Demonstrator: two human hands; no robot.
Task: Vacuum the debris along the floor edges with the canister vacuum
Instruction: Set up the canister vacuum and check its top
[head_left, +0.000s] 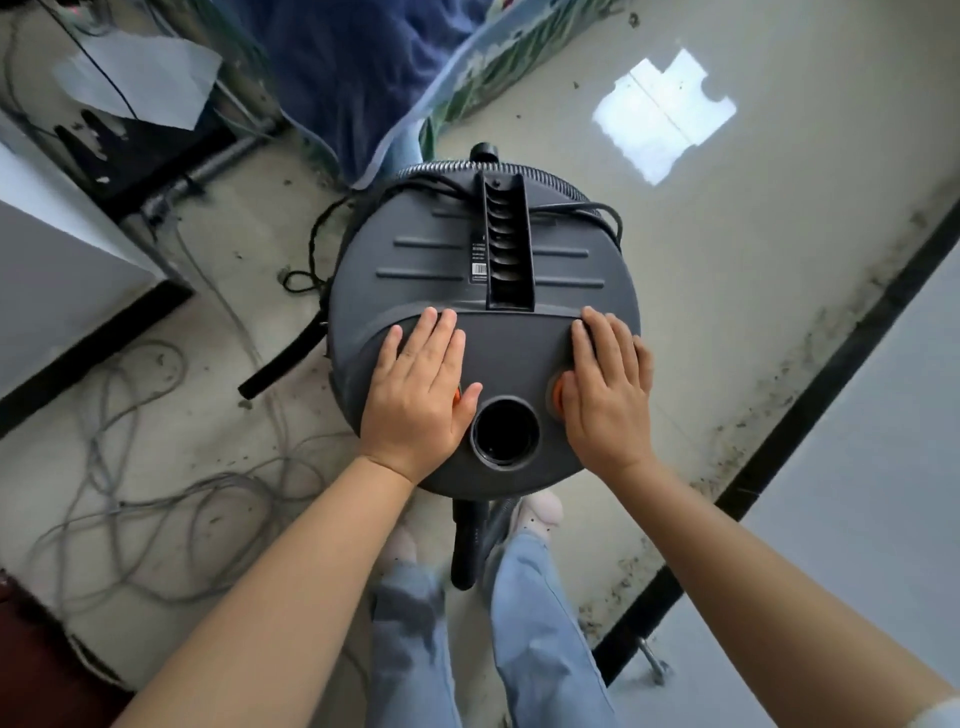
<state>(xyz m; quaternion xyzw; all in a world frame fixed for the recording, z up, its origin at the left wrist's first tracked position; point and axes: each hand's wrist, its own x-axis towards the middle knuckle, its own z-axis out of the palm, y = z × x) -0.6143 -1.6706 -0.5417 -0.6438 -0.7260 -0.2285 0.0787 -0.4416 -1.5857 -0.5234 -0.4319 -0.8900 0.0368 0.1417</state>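
While the round dark-grey plastic canister vacuum (483, 291) stands on the pale dusty floor (727, 249) just in front of the person's feet, both hands lie flat on its lid. The left hand (421, 395) rests with straight fingers beside the open round black hose port (505, 433), covering most of an orange button. The right hand (605, 389) also lies with straight fingers, partly over the other orange button (555, 396). Neither hand grips anything. The ribbed grey hose (519, 169) lies along the far rim. Probably the lid is being seated or a switch pressed; it is good to push evenly on both sides so the canister does not tip. Dark crumbs of debris (769, 415) lie along the black baseboard strip (810, 395) at the right. Tangled grey cables (156, 499) lie at the left, and they could catch the wheels.
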